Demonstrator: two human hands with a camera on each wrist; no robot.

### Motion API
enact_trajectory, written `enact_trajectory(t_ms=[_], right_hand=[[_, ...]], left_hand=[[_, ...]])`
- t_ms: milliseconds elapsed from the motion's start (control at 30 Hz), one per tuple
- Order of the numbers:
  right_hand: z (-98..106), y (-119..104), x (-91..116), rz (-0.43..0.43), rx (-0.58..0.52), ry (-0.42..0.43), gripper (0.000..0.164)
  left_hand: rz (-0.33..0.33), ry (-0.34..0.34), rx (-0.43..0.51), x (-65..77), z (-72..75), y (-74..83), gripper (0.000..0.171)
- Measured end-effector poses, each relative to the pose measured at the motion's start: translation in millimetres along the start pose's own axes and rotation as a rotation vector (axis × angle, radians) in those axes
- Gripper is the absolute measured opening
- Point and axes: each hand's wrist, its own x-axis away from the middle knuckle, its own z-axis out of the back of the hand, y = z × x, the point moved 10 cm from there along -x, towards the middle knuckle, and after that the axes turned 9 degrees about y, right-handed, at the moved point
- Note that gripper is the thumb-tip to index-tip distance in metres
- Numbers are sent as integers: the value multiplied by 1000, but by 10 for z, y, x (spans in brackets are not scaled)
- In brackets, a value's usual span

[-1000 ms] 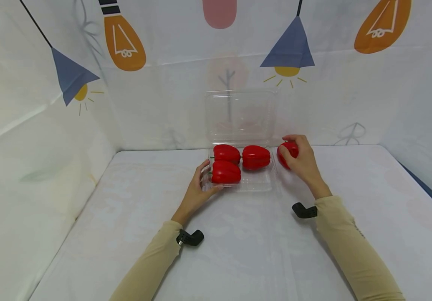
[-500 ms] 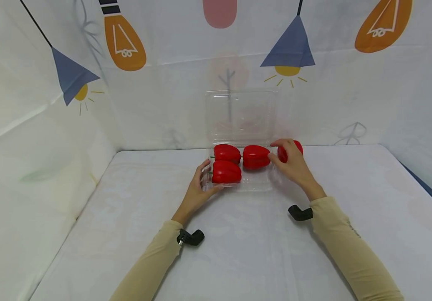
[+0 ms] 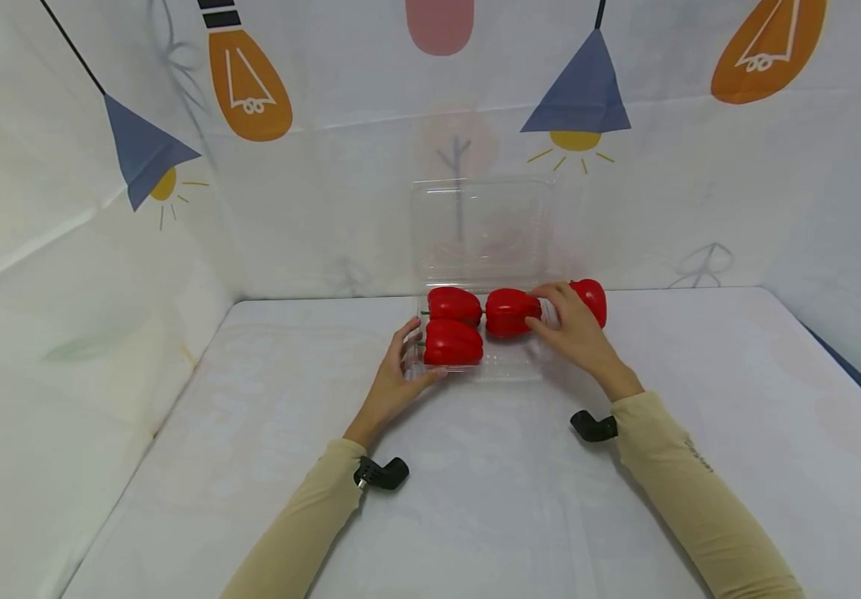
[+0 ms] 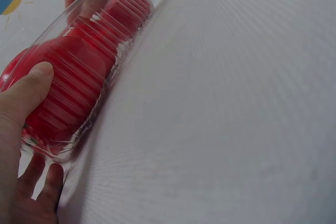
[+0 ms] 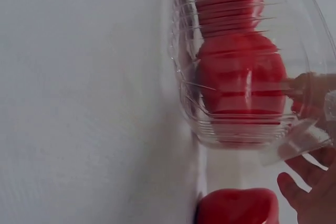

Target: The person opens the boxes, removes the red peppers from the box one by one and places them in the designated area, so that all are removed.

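Observation:
My left hand [image 3: 394, 370] grips a clear plastic clamshell box [image 3: 512, 366] at its front left corner. In the left wrist view the thumb [image 4: 37, 80] lies against the ribbed front wall, with other fingers round the end. Inside are three red bell peppers: one at back left [image 3: 453, 304], one at front left [image 3: 451, 343], one at the right [image 3: 508, 311]. My right hand [image 3: 574, 333] reaches over the box's right end, thumb and forefinger on the right-hand pepper's end. A fourth red bell pepper [image 3: 592, 301] lies outside, just right of the box, partly behind that hand.
The box's transparent lid [image 3: 482, 229] stands raised against the back cloth, which is printed with lamps and bulbs. A white cloth covers the table [image 3: 475, 482]. Each sleeve has a black wrist camera [image 3: 381, 473] at its cuff.
My right hand has left the outside pepper and moved left onto the right-hand pepper in the box. The outside pepper has shifted slightly right. My left hand stays on the box.

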Motion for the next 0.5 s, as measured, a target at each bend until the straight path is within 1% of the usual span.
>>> enact_trajectory(t_ms=[100, 300, 500], right_hand=[[-30, -36, 10, 22, 32, -12, 44], [-61, -49, 8, 22, 78, -13, 43], [-64, -43, 0, 12, 108, -10, 42]], left_hand=[[-3, 1, 6, 1, -6, 1, 88], [-29, 2, 19, 1, -8, 33, 89], [1, -4, 8, 1, -3, 2, 88]])
